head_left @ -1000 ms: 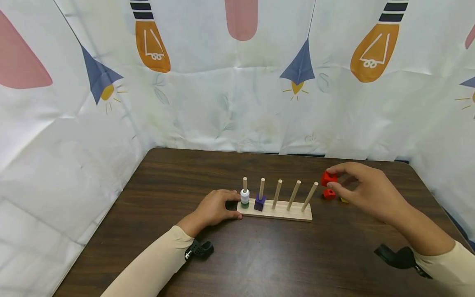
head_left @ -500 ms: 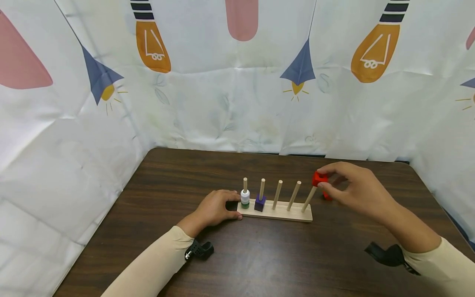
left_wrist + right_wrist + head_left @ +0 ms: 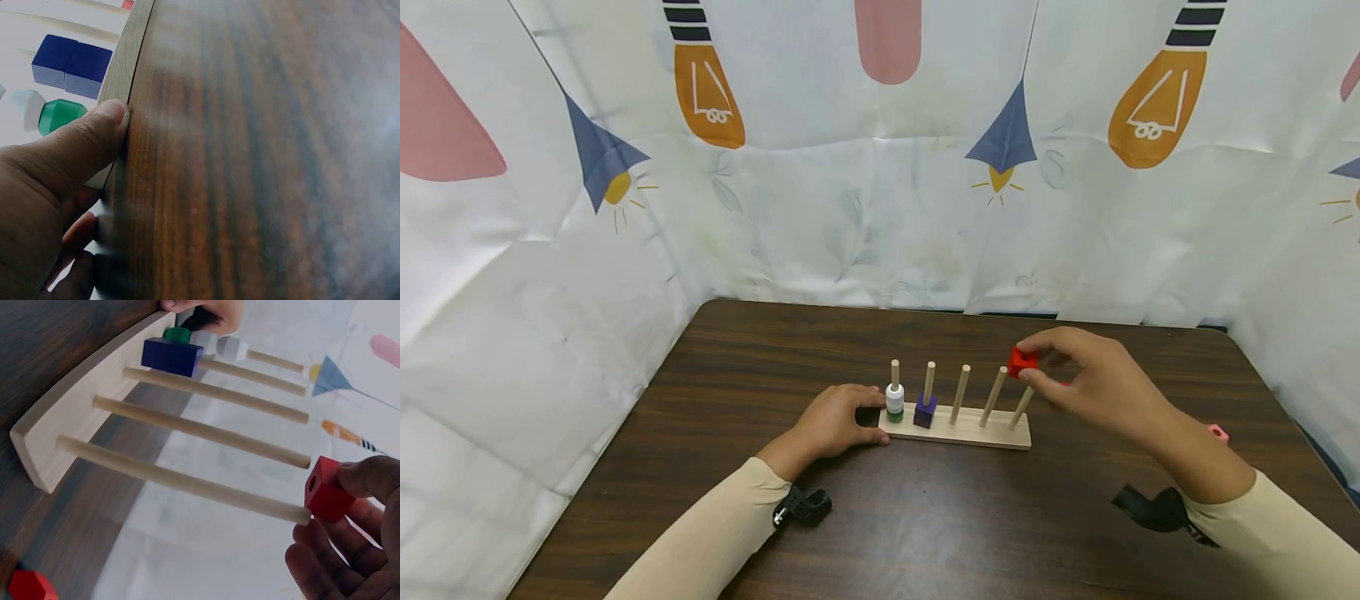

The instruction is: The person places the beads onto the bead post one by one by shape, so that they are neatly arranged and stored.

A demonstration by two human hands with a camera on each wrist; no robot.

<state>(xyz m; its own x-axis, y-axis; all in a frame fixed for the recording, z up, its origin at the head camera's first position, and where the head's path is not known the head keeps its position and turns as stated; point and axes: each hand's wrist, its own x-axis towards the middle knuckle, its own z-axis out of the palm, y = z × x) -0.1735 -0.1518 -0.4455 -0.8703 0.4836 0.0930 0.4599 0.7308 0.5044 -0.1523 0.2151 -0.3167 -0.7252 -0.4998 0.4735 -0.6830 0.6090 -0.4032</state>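
Observation:
My left hand (image 3: 829, 423) grips the left end of a wooden peg rack (image 3: 970, 430), thumb along the near edge. Green (image 3: 60, 116) and white beads (image 3: 25, 109) sit on the rack's leftmost peg. Two dark blue cube beads (image 3: 72, 64) are stacked on the second peg, looking purple in the head view; the other pegs are bare. Between thumb and fingers my right hand (image 3: 1086, 375) pinches a red cube bead (image 3: 329, 490), its hole visible. That bead is held in the air near the tops of the two rightmost pegs (image 3: 187, 484).
Another red bead (image 3: 31, 586) lies on the table to the right of the rack, mostly hidden by my right hand in the head view. A pink bead (image 3: 1219, 433) shows beside my right forearm. A patterned curtain (image 3: 880, 225) hangs behind the brown table (image 3: 925, 517).
My right hand has carried the red cube bead leftward, from beyond the rack to its right-hand peg tops. A pink bead has come into view beside the forearm. My left hand stays put.

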